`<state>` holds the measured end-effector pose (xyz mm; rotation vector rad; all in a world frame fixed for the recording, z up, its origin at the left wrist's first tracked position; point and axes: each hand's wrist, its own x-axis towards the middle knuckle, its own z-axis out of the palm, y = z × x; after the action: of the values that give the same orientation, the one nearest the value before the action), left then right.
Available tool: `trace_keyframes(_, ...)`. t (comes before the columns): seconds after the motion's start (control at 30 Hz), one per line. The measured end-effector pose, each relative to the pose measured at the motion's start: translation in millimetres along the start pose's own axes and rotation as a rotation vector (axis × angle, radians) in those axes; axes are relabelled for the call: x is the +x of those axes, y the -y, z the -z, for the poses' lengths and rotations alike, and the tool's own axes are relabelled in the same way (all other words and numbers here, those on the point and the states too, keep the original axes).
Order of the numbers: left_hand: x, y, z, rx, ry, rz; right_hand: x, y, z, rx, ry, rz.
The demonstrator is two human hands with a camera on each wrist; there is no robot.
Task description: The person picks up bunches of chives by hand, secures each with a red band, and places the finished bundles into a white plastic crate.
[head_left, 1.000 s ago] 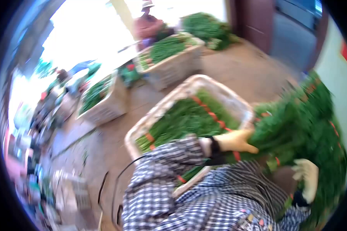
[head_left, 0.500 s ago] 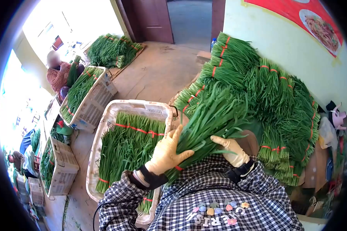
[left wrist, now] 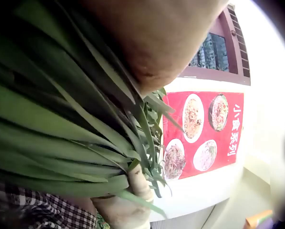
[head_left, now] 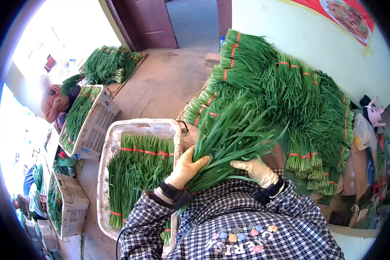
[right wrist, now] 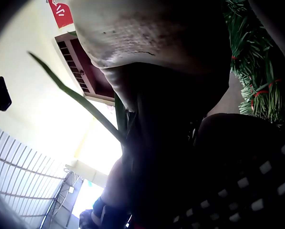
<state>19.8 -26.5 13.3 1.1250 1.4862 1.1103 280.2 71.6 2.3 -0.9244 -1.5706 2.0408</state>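
Observation:
A loose bunch of long green leafy stalks (head_left: 234,138) lies across the person's lap in the head view. The left hand (head_left: 187,167), in a pale glove, grips its lower left part, thumb over the leaves. At the bunch's lower right the gloved right hand (head_left: 258,172) holds the leaves, thumb on top and other fingers hidden beneath. Leaves (left wrist: 61,129) fill much of the left wrist view, with the right hand (left wrist: 128,205) at their far edge. The right wrist view is dark around the glove (right wrist: 152,43), one leaf (right wrist: 80,100) sticking out.
A white crate (head_left: 104,182) of banded bundles stands at the left. Banded bundles (head_left: 307,108) are piled along the right wall. Two more crates (head_left: 100,125) (head_left: 76,210), a seated person (head_left: 54,104) and another green pile (head_left: 104,65) are farther off.
The view has swung from the crates toward the wall pile. Both hands now hold the bunch over the lap; earlier the right hand was apart from it. The leaves have spread rightward.

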Motion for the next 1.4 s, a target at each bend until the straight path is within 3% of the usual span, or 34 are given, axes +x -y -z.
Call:
trace_keyframes(0.07,-2,-3,-4,-0.090,-0.064,-0.009,-7,-7,12,-0.226,0.019,-0.084)
trace_keyframes(0.17,-3,-13,-3,-0.177,-0.075,0.012,-20,0,19,-0.105,0.056,-0.070)
trace_keyframes(0.23,-4,-16,-3,-0.172,-0.080,0.011,-23,10,23,-0.242,0.034,-0.150)
trace_keyframes(0.3,-5,-19,-5,-0.166,-0.089,0.009,-23,10,33,-0.310,0.076,-0.069)
trace_keyframes(0.33,-6,-21,-6,-0.184,-0.102,0.021,-25,12,40,-0.390,0.137,0.070)
trace_keyframes(0.37,-7,-22,-8,-0.203,-0.115,0.033,-33,23,45,-0.384,0.130,0.011)
trace_keyframes(0.43,-7,-26,-10,-0.210,-0.115,0.047,-48,57,53,-0.671,-0.014,-0.309)
trace_keyframes(0.5,-7,-29,-12,-0.177,-0.112,0.063,-62,64,72,-0.645,-0.096,-0.186)
trace_keyframes(0.53,-7,-29,-13,-0.175,-0.106,0.065,-72,86,65,-0.760,-0.211,-0.086)
trace_keyframes(0.67,1,-20,-17,-0.301,-0.107,0.102,-81,110,50,-0.460,-0.375,0.197)
trace_keyframes(0.83,3,-13,-19,-0.323,-0.122,0.107,-55,85,17,-0.399,-0.185,0.355)
trace_keyframes(0.93,4,-11,-22,-0.271,-0.131,0.091,-29,78,-8,-0.507,-0.163,0.507)
trace_keyframes(1.03,3,-14,-22,-0.290,-0.143,0.119,-1,60,-20,-0.895,-0.084,0.828)
trace_keyframes(1.2,6,-6,-11,-0.469,-0.208,0.151,5,32,-27,-1.062,0.045,0.761)
trace_keyframes(1.37,5,-8,-9,-0.573,-0.213,0.182,6,30,-32,-0.903,-0.077,0.735)
trace_keyframes(1.4,5,-6,-8,-0.571,-0.216,0.181,3,30,-34,-0.840,-0.089,0.590)
